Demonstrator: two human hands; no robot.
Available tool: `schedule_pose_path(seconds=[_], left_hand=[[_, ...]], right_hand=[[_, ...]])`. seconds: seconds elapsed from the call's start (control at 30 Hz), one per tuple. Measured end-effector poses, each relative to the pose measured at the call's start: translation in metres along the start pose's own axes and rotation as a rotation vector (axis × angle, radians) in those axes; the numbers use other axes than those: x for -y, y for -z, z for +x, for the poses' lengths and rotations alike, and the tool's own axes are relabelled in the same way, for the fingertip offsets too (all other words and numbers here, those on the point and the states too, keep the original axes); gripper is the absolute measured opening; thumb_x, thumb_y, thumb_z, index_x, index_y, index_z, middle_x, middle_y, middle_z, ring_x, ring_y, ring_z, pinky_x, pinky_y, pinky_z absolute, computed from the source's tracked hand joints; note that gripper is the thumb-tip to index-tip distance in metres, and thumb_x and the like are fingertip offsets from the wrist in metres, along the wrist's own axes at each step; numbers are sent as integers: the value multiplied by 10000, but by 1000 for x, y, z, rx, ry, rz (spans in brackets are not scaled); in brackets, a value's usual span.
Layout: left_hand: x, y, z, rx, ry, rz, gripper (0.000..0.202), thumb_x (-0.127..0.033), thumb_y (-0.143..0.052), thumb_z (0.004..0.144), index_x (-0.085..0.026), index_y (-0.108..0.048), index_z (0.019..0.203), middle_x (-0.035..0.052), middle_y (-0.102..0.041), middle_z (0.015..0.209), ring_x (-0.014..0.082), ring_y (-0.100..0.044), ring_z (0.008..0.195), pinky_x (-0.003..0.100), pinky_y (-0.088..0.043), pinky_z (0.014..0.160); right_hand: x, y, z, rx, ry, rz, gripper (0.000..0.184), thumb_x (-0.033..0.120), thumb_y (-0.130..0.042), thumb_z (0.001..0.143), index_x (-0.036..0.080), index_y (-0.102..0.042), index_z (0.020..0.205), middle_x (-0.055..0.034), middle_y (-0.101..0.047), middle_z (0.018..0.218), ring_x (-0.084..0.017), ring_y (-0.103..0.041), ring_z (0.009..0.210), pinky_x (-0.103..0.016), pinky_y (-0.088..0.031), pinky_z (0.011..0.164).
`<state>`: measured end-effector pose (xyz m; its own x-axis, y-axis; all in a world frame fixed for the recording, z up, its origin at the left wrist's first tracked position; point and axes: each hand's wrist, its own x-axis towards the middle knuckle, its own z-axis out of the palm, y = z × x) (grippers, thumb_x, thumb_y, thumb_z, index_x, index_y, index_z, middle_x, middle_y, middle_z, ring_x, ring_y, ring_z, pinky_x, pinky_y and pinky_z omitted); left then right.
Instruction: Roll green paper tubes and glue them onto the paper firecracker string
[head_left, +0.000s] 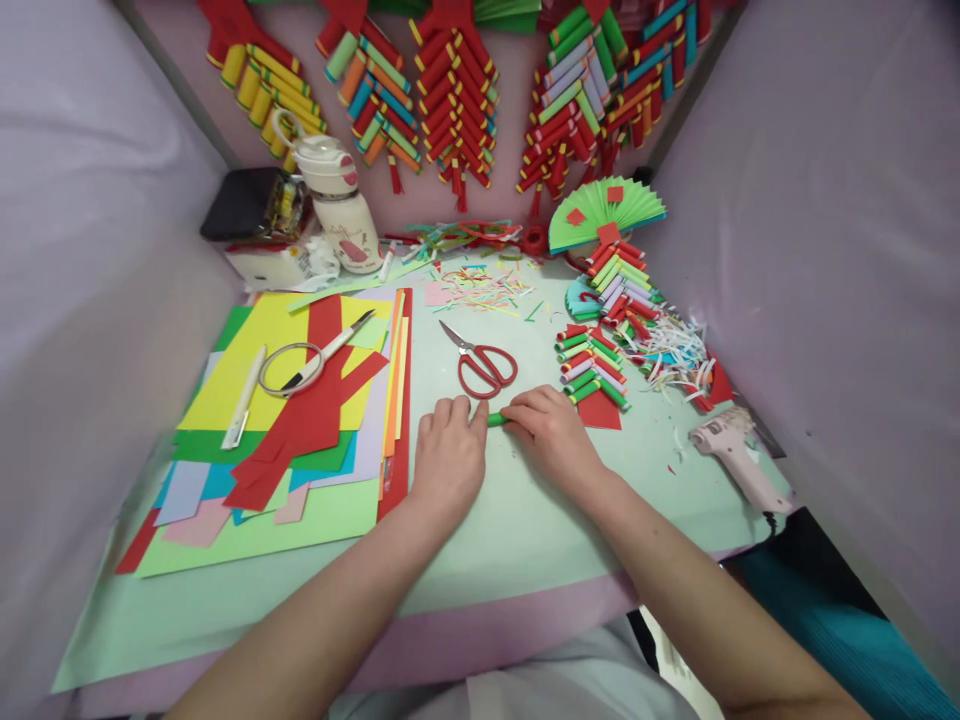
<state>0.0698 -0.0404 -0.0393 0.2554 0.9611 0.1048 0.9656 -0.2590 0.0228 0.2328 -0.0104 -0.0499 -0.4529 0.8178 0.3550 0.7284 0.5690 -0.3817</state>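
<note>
A small green paper roll point(496, 420) lies between my two hands at the middle of the table. The fingers of my left hand point(452, 446) close on its left end, and those of my right hand point(551, 436) pinch its right end. Both ends of the roll are covered by fingers. Just beyond my hands rest red-handled scissors point(480, 362), blades pointing away to the left. To the right of my right hand lies a string of coloured paper rolls point(592, 365) fixed on red paper point(601, 411).
Stacked coloured paper point(247, 400) at left carries a tape roll point(271, 380), a white cutter point(244, 400) and a pen-like knife point(330, 352). A glue gun point(739, 455) lies right. Behind stand a bottle point(341, 205), paper scraps point(480, 288) and a green paper fan point(600, 212).
</note>
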Motion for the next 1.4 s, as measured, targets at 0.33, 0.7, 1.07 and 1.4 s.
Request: schedule_pose_path(seconds=[0.33,0.7,1.07,1.4], left_hand=[[9,-6,7,-94,93,-219,394,-189,-400,911,-206,-495,1293,119,-552,1054,292,-462,1002,429,-381,794],[27,38,29,76,155,-1846,361,-370,-603,842,-176,-608,1146,112,-622,1216,240,-538,1155,361,-385,963],[32,23,35,90,346,-2135,204,-296,-650,816,-167,-609,968,91,-708,1009,115,-604,624,251,-449,582],[52,23,41,-202,481,-2290,113,-189,-623,832,-160,-601,938,26,-674,888,141,-658,913,287,-475,899]], right_hand=[[-9,-8,11,55,24,-21,148,200,-561,883,188,-683,966,-94,-642,927,-236,-495,920,-364,-399,782],[22,21,43,303,-567,1565,237,400,-674,783,165,-641,792,12,-575,748,-93,-493,680,-227,-387,667],[25,-3,35,347,-665,1711,376,518,-573,846,156,-655,908,-66,-656,848,-131,-573,753,-247,-432,675],[29,0,31,258,-534,943,242,387,-542,842,180,-602,732,31,-558,630,-96,-434,537,-227,-328,525]])
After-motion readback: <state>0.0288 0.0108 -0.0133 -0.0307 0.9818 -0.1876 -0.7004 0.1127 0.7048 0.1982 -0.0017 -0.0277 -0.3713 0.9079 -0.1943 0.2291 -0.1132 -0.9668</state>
